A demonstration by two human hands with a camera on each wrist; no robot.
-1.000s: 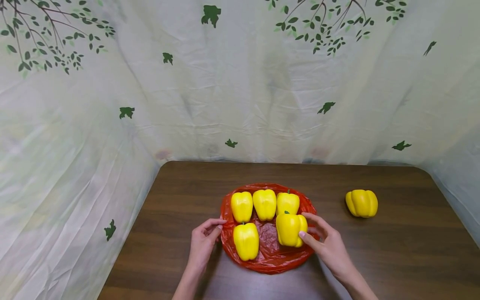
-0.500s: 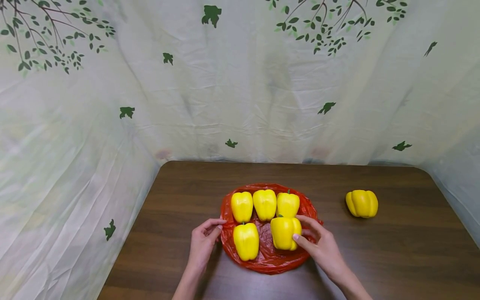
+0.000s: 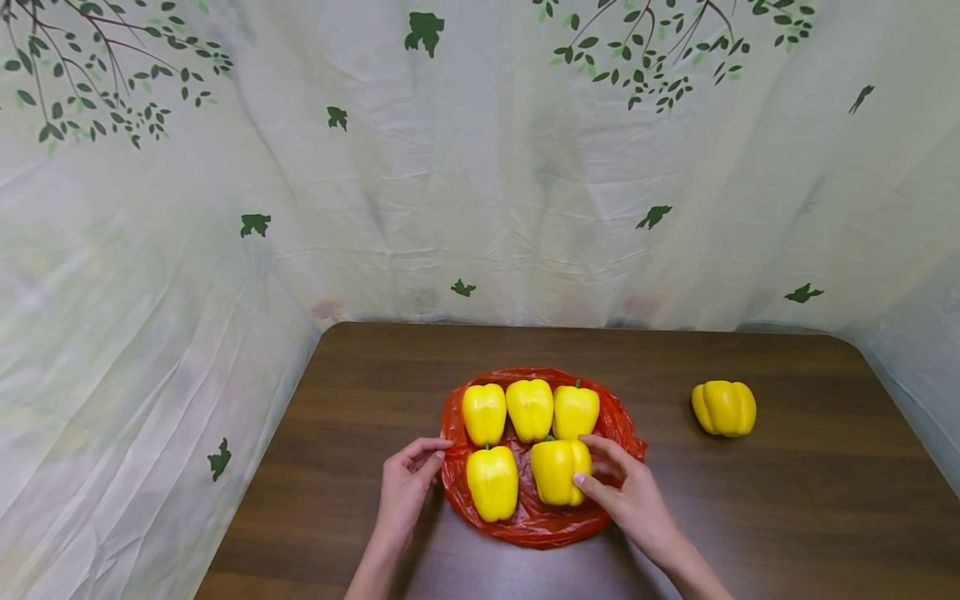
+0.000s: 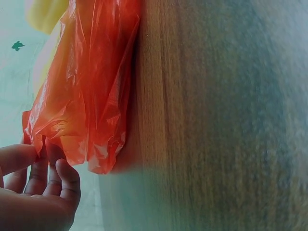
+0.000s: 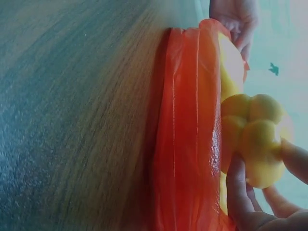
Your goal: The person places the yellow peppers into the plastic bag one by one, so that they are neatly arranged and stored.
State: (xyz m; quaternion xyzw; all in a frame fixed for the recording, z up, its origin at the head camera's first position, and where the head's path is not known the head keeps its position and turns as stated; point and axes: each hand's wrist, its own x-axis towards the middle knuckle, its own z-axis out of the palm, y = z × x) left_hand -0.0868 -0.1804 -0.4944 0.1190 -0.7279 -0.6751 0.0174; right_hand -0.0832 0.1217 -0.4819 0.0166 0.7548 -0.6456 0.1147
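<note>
A red plastic bag (image 3: pixel 543 533), its rim spread into an oval, lies on the table with several yellow bell peppers in it. Three stand in a back row, the middle pepper (image 3: pixel 529 410) among them; another pepper (image 3: pixel 492 483) lies at front left. My left hand (image 3: pixel 405 483) pinches the bag's left rim between thumb and fingers, as the left wrist view shows on the red film (image 4: pixel 72 106). My right hand (image 3: pixel 633 500) grips one more bell pepper (image 3: pixel 561 472) over the bag's front right. In the right wrist view this pepper (image 5: pixel 255 137) shows its lobed end, partly behind the bag's wall.
One single yellow bell pepper (image 3: pixel 723 408) lies on its side at the right of the brown wooden table (image 3: pixel 810 467). A pale curtain (image 3: pixel 517 183) with a leaf print hangs behind and along the sides of the table.
My right hand has carried its bell pepper a little left and toward me within the bag's opening. The left hand has stayed at the bag's rim.
</note>
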